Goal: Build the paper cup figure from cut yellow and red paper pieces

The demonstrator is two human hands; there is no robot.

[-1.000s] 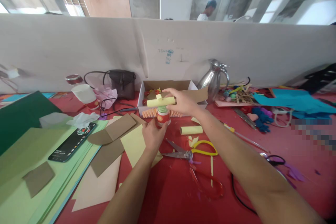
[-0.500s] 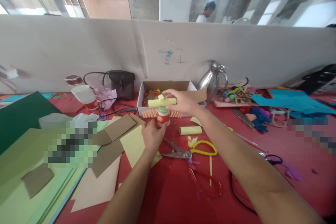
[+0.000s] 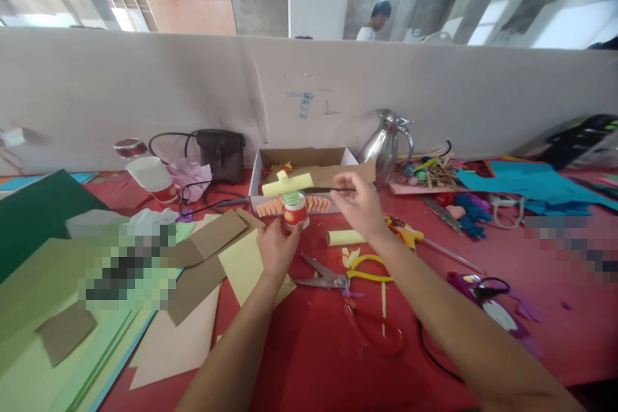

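Observation:
My left hand (image 3: 279,244) holds a small red and white paper cup (image 3: 294,210) by its lower part. Orange pleated paper strips (image 3: 318,205) stick out on both sides of the cup. A green folded piece (image 3: 291,197) rises from it, topped by a pale yellow paper roll (image 3: 288,185) lying crosswise and slightly tilted. To the right of the roll, my right hand (image 3: 355,199) pinches a thin dark stick-like thing that points at the roll. Below that hand, a second yellow roll (image 3: 342,237) lies on the red table.
Scissors (image 3: 340,279) with yellow and red handles lie in front. Behind stand a white box (image 3: 333,205) and a metal jug (image 3: 385,141). Paper sheets (image 3: 197,328) cover the left. A yellow glue gun (image 3: 410,235) and blue paper (image 3: 521,183) are at right.
My right hand has let go of the yellow roll and moved right, now with a thin dark thing in its fingers. The roll has tilted a little. The glue gun has come into sight.

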